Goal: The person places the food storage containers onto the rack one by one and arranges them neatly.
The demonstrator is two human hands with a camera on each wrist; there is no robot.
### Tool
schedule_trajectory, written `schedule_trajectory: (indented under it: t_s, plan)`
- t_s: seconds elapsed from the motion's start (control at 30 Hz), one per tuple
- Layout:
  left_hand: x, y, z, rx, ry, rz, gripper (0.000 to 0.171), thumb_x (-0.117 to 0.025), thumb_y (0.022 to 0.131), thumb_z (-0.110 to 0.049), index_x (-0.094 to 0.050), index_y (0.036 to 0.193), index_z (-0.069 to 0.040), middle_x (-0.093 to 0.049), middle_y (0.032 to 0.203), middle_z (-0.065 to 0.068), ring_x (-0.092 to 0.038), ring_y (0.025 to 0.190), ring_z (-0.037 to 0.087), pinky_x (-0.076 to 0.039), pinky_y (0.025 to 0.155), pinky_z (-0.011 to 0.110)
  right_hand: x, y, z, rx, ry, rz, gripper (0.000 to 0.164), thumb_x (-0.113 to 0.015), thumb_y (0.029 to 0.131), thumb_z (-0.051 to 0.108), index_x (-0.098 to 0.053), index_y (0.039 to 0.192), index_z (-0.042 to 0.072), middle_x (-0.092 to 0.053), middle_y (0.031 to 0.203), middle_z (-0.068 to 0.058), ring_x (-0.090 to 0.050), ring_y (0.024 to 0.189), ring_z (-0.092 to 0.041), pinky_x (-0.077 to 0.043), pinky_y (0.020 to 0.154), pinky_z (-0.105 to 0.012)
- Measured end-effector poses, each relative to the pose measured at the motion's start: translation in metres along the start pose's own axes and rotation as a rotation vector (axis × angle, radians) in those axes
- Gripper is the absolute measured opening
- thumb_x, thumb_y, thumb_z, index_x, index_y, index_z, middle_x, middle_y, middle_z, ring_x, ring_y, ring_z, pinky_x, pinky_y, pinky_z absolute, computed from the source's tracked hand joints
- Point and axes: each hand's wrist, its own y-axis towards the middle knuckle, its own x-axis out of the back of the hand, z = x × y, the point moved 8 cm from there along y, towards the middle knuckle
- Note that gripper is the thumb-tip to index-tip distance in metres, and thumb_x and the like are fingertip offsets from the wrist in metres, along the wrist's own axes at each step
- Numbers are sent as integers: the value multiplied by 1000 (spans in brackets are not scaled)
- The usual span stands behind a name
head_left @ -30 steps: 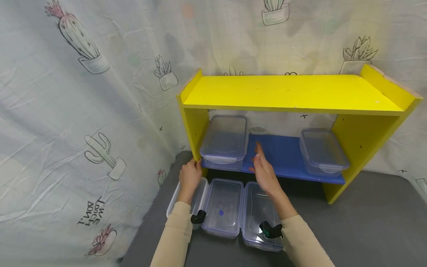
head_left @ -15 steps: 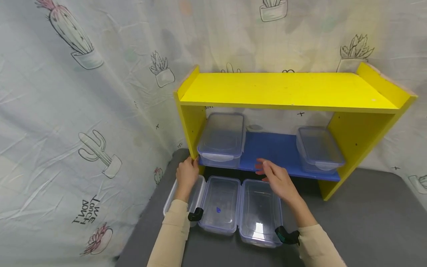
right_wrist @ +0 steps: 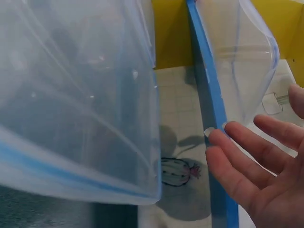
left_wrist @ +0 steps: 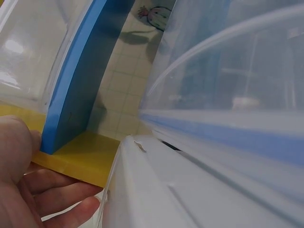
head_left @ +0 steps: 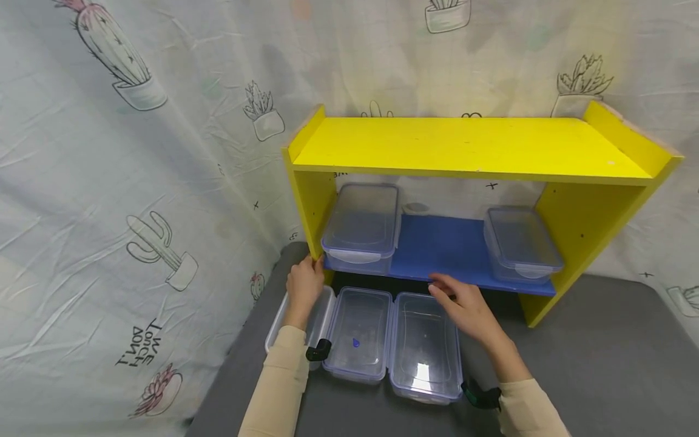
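Your left hand (head_left: 304,285) grips the shelf (head_left: 464,145) at its left edge; your right hand (head_left: 464,308) has loose fingers. Wall lettering (head_left: 143,349) possibly reads "DON'T".

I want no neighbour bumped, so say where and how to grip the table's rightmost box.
Grip the rightmost box midway along its long right rim, probably from the right: that side adjoins no box, while its left rim shows hardly any gap to the middle box.
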Motion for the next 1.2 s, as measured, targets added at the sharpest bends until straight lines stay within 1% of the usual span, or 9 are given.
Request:
schedule_trajectory:
  t_s: [0.13, 0.37, 0.43, 0.6, 0.67, 0.83, 0.97, 1.07, 1.2]
  plan:
    - [1, 0, 0, -4, -4, -4, 37, -50, 99, -42, -59, 81, -12, -67, 77, 17, -66, 72, 45, -44, 53, 52, 0, -8, -8, -6, -2, -25, 38, -60, 97, 25, -60, 128, 4, -72, 113, -11, -70, 100, -26, -55, 82, -44]
    - [2, -1, -2, 1, -10, 5, 36, -49, 99, -43, -59, 81, -13, -67, 78, 16, -66, 74, 44, -44, 53, 51, 4, -21, -24, -63, -24, -84, 40, -64, 94, 21, -59, 129, 1, -67, 121, -19, -67, 104, -34, -56, 80, -44]
    - [2, -1, -2, 3, -9, 7, 36, -49, 99, -43, -58, 81, -13, -67, 77, 15, -66, 73, 43, -43, 52, 50, 4, -24, -27, -84, -60, -86, 42, -65, 93, 21, -58, 130, 1, -65, 121, -21, -66, 96, -34, -55, 80, -45]
    - [2, -1, -1, -2, -13, 6, 36, -49, 99, -43, -57, 79, -14, -66, 76, 14, -66, 71, 42, -42, 51, 48, -5, -33, -38, -151, -151, -5, 55, -66, 91, 25, -49, 137, -1, -55, 132, -28, -57, 112, -46, -44, 94, -57]
    - [2, -1, -1, -9, -15, 2, 36, -50, 99, -43, -58, 79, -13, -67, 77, 15, -66, 71, 42, -43, 53, 49, -11, -38, -43, -166, -162, 38, 59, -65, 92, 26, -45, 139, -3, -49, 139, -31, -47, 127, -50, -38, 100, -63]
    - [1, -1, -1, -18, -17, 0, 37, -49, 99, -43, -58, 79, -13, -67, 76, 15, -66, 71, 41, -43, 53, 49, -25, -50, -56, -154, -153, 86, 66, -63, 93, 29, -39, 143, -6, -50, 138, -32, -50, 125, -51, -40, 99, -61]
    - [2, -1, -2, -16, -15, -1, 38, -49, 100, -43, -57, 78, -13, -67, 75, 14, -66, 70, 41, -42, 52, 48, -31, -60, -67, -233, -112, 101, 73, -58, 96, 38, -31, 145, -9, -46, 139, -35, -49, 125, -52, -40, 100, -61]
    - [2, -2, -2, -12, -11, 3, 38, -48, 100, -43, -57, 78, -13, -66, 74, 14, -65, 69, 41, -41, 52, 47, -33, -67, -72, -319, -96, 125, 75, -53, 98, 44, -33, 142, -14, -43, 140, -36, -45, 128, -53, -36, 104, -61]
    - [3, -3, -2, -10, -11, 6, 37, -49, 100, -42, -57, 79, -13, -65, 73, 14, -65, 68, 40, -41, 51, 46, -36, -74, -76, -381, -70, 122, 65, -52, 98, 44, -49, 133, -10, -54, 133, -32, -52, 123, -48, -40, 102, -57]
